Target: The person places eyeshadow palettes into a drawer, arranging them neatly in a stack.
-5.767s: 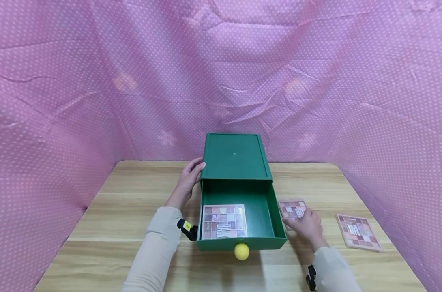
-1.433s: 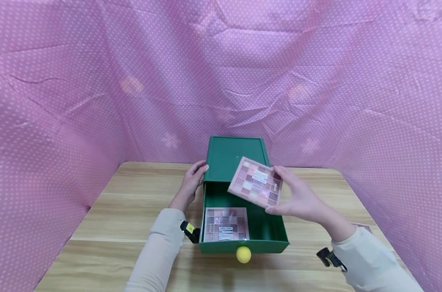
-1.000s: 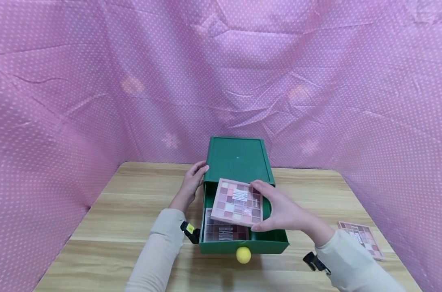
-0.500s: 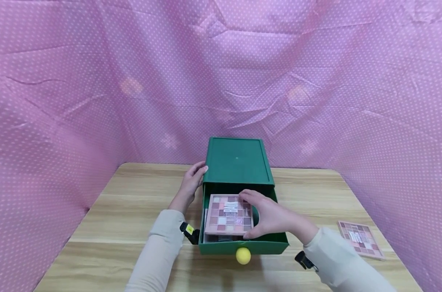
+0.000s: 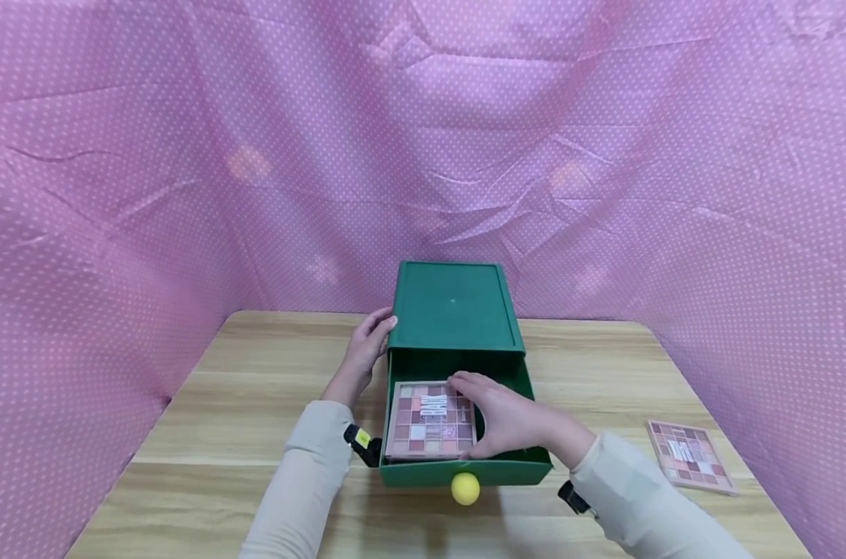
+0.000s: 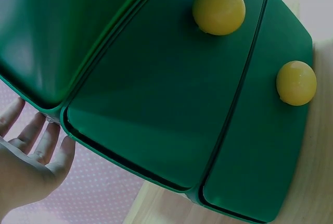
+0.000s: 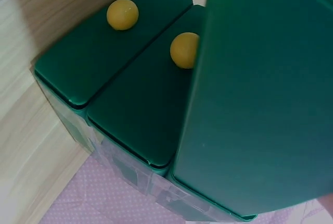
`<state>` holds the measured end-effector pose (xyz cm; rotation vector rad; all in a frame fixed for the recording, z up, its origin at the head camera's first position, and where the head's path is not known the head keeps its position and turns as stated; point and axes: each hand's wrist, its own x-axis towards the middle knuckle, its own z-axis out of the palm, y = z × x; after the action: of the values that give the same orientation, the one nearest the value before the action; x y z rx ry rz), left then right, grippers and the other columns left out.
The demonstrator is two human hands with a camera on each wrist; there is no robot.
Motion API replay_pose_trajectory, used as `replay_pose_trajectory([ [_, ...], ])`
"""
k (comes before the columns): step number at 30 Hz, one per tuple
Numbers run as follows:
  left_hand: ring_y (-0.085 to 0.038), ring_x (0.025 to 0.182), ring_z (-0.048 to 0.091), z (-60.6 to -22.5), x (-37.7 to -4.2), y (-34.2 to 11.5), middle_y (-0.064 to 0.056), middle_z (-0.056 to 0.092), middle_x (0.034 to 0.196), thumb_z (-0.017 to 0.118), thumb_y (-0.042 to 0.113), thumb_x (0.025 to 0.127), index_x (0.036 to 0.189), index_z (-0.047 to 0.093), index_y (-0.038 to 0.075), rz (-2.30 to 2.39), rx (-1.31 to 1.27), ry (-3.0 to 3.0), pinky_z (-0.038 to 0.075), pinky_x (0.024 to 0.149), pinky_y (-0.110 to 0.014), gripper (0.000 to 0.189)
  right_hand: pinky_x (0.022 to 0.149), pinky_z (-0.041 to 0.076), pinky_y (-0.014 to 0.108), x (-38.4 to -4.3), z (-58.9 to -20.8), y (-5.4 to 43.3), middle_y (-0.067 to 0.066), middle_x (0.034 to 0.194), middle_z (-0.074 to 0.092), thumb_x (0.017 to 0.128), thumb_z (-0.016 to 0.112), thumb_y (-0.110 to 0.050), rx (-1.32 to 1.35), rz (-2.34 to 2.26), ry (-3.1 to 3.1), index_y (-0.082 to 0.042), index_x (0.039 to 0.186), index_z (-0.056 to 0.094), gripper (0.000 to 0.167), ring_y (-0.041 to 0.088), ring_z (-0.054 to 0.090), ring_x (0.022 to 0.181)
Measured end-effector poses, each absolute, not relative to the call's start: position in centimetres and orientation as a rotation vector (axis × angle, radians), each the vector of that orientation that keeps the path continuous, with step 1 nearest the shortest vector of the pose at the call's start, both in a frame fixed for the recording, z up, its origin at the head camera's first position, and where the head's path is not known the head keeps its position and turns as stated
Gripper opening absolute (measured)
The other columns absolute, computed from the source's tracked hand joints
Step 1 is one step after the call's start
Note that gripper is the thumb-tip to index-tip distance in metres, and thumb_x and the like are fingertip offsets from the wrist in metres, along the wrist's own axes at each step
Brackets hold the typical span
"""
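Observation:
A green drawer cabinet (image 5: 458, 303) stands on the table with its top drawer (image 5: 510, 472) pulled out. In that drawer, at the left side, my right hand (image 5: 517, 419) pinches a pink eyeshadow palette (image 5: 433, 425) between thumb and fingers at its right end. The palette lies flat and covers another one beneath it. My left hand (image 5: 362, 353) rests against the cabinet's left side, its fingers (image 6: 47, 143) touching the wall in the left wrist view. In the right wrist view, the pulled-out drawer hides nearly all of the right hand.
One more eyeshadow palette (image 5: 691, 456) lies on the wooden table (image 5: 283, 365) at the right. A round yellow knob (image 5: 466, 488) sticks out from the open drawer's front. Two lower drawers (image 6: 161, 88) are closed. A pink dotted curtain (image 5: 451, 155) surrounds the table.
My right hand has picked up the palette from the table beside the cabinet, carried it left over the drawer and lowered it onto the palette inside. The left hand has stayed at the cabinet's side.

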<state>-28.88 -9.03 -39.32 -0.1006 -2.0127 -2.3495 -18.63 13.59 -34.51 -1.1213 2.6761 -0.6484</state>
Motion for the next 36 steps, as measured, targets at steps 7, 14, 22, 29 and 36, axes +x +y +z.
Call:
replay_pose_trajectory([
  [7, -0.020, 0.111, 0.037, -39.3, -28.7, -8.9, -0.008, 0.043, 0.121, 0.053, 0.024, 0.085, 0.120, 0.047, 0.007, -2.352, -0.112, -2.003, 0.034, 0.089, -0.039, 0.039, 0.093, 0.031, 0.035, -18.2, -34.7, 13.4, 0.014, 0.134, 0.028, 0.061, 0.076, -0.031, -1.145, -0.485, 2.710, 0.001, 0.131, 0.030, 0.090, 0.026, 0.025, 0.122],
  [14, -0.022, 0.111, 0.036, -39.3, -28.4, -8.7, -0.011, 0.041, 0.122, 0.053, 0.021, 0.085, 0.121, 0.045, 0.003, -2.382, -0.123, -1.958, 0.032, 0.089, -0.041, 0.041, 0.095, 0.028, 0.034, -17.9, -34.8, 13.6, 0.014, 0.133, 0.029, 0.061, 0.077, -0.033, -1.227, -0.387, 2.741, 0.003, 0.130, 0.031, 0.091, 0.025, 0.026, 0.121],
  [22, -0.022, 0.110, 0.038, -39.4, -28.2, -8.5, -0.011, 0.043, 0.121, 0.053, 0.021, 0.085, 0.121, 0.046, 0.003, -2.369, -0.121, -1.958, 0.033, 0.089, -0.041, 0.041, 0.094, 0.029, 0.035, -17.8, -34.5, 14.1, 0.013, 0.133, 0.031, 0.064, 0.075, -0.031, -1.158, -0.513, 2.717, 0.001, 0.130, 0.030, 0.086, 0.025, 0.026, 0.121],
  [29, -0.021, 0.112, 0.037, -39.3, -28.2, -8.6, -0.010, 0.043, 0.121, 0.053, 0.024, 0.084, 0.120, 0.047, 0.005, -2.349, -0.119, -1.984, 0.032, 0.089, -0.041, 0.041, 0.092, 0.031, 0.037, -17.3, -33.4, 14.9, 0.007, 0.135, 0.029, 0.068, 0.071, -0.036, -1.036, -0.817, 2.702, -0.005, 0.134, 0.027, 0.085, 0.021, 0.026, 0.122],
  [36, -0.022, 0.112, 0.036, -39.3, -28.2, -8.7, -0.010, 0.042, 0.121, 0.053, 0.024, 0.084, 0.120, 0.047, 0.006, -2.355, -0.118, -1.982, 0.032, 0.089, -0.042, 0.041, 0.092, 0.030, 0.044, -16.6, -32.4, 16.5, 0.006, 0.133, 0.033, 0.072, 0.069, -0.032, -1.028, -1.085, 2.686, -0.007, 0.133, 0.031, 0.076, 0.023, 0.029, 0.120],
])
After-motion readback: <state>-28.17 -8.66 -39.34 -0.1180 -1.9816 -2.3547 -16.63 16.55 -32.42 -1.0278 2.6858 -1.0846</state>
